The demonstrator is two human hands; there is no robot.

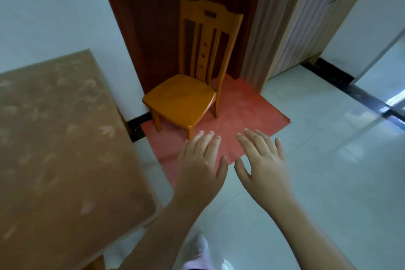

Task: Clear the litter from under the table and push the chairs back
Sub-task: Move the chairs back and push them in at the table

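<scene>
Fingers spread wide and flat on both left hand [200, 160] and right hand [262, 160], palms down, gripping nothing, side by side above the red mat [245, 114]. Further out, wooden chair [186, 98] on that mat against the dark door [153, 28]; table [54, 138] off left.

Chair [186, 94] on mat [241, 116], apparently against door [157, 17]; table [54, 138] left.
</scene>
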